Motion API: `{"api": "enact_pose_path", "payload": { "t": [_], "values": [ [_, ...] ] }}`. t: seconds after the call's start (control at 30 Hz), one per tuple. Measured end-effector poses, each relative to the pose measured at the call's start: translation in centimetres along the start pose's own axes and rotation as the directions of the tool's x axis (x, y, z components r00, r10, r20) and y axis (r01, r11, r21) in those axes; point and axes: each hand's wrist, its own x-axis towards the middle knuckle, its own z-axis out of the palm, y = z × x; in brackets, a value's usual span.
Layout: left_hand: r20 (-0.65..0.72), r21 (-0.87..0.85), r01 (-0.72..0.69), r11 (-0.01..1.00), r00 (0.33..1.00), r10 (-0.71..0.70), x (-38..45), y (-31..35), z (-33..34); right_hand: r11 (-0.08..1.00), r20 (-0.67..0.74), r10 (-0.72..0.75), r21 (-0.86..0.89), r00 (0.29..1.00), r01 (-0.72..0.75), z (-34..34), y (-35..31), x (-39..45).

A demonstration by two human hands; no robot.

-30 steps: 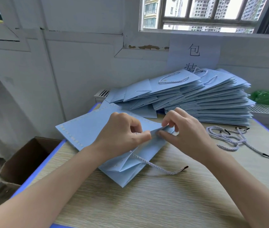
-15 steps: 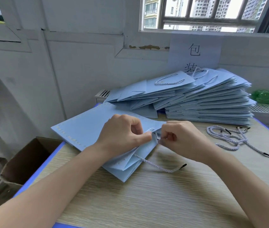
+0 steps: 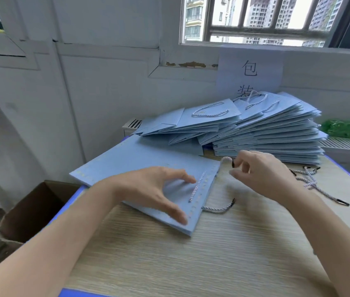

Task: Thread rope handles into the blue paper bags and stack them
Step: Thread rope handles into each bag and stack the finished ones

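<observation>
A flat blue paper bag (image 3: 139,161) lies on the wooden table (image 3: 223,254) in front of me. A white-and-lilac rope handle (image 3: 196,187) runs across its near edge, one black-tipped end trailing on the table. My left hand (image 3: 154,189) hovers over the bag with fingers spread, thumb tip touching its near edge. My right hand (image 3: 259,172) pinches the rope's other black-tipped end just past the bag's far right corner. A tall pile of finished blue bags (image 3: 255,129) with handles stands behind.
Several loose rope handles (image 3: 311,181) lie on the table right of my right hand. A brown cardboard box (image 3: 32,211) sits off the table's left edge. A paper sign (image 3: 250,71) hangs on the wall; a green package (image 3: 349,129) rests at the far right.
The bag's folded edge has dropped flat onto the table. My left hand let go and spread open. My right hand pulled the rope end out to the right.
</observation>
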Motion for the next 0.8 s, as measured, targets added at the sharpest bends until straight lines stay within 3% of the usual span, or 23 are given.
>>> {"api": "enact_pose_path", "payload": {
  "t": [0.07, 0.13, 0.27, 0.37, 0.43, 0.47, 0.57, 0.63, 0.73, 0.8],
  "values": [
    [0.146, 0.082, -0.049, 0.995, 0.989, 0.037, 0.2, -0.5, 0.0, 0.978, -0.03, -0.131, 0.157, 0.991, 0.134, 0.2, -0.5, 0.0],
    [0.163, 0.117, -0.087, 0.989, 0.984, 0.067, 0.6, -0.7, 0.3, 0.928, -0.044, -0.233, 0.288, 0.971, 0.236, 0.2, -1.3, -0.2],
    [0.01, 0.08, -0.143, 0.986, 0.99, 0.142, 0.1, -0.4, 0.4, 0.87, 0.189, -0.383, 0.404, 0.904, 0.284, 0.1, -2.5, -0.9],
    [-0.163, 0.103, -0.249, 0.963, 0.951, 0.263, -0.3, 0.4, 0.5, 0.875, 0.366, -0.417, 0.408, 0.832, 0.259, -0.1, -2.4, -1.0],
    [-0.402, 0.188, -0.326, 0.927, 0.835, 0.375, -0.4, 1.0, 0.5, 0.881, 0.381, -0.398, 0.412, 0.835, 0.232, 0.0, -2.3, -0.9],
    [-0.525, 0.272, -0.333, 0.903, 0.735, 0.43, -0.4, 1.2, 0.4, 0.883, 0.351, -0.388, 0.407, 0.853, 0.234, 0.1, -2.3, -0.9],
    [-0.797, 0.449, -0.183, 0.875, 0.361, 0.484, -0.4, 1.8, 0.1, 0.854, 0.031, -0.383, 0.393, 0.923, 0.341, 1.0, -2.4, -0.4],
    [-0.854, 0.47, -0.126, 0.874, 0.185, 0.486, -0.5, 2.3, 0.3, 0.839, -0.213, -0.343, 0.369, 0.915, 0.4, 1.1, -2.6, -0.2],
    [-0.849, 0.514, -0.173, 0.84, 0.041, 0.527, -0.7, 2.8, 0.7, 0.831, -0.469, -0.206, 0.38, 0.859, 0.407, 0.4, -2.4, 0.0],
    [-0.834, 0.528, -0.222, 0.819, 0.042, 0.549, -0.8, 3.0, 0.6, 0.754, -0.513, -0.041, 0.547, 0.857, 0.363, -0.3, -2.0, 0.0]
  ]
}}
